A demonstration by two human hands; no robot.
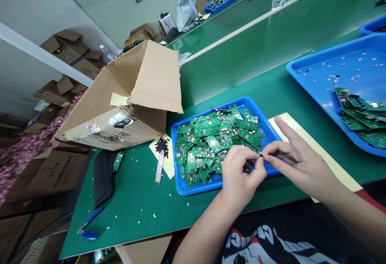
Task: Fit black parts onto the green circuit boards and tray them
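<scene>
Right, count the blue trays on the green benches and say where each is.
4: the front tray, near the centre; the right tray, to its right; the edge tray, behind that, cut off by the picture; the far tray, beyond the green divider. Others may be hidden.

Low passage: open strip of green surface (169,215) before the near blue tray (197,190). Left: tall cardboard box (158,79) obstructs. Behind: partition (229,62). Right: larger blue tray (319,91); flat yellow paper (304,137) between trays. Left grip (243,173) and right grip (297,159) block the near tray's right front.
</scene>
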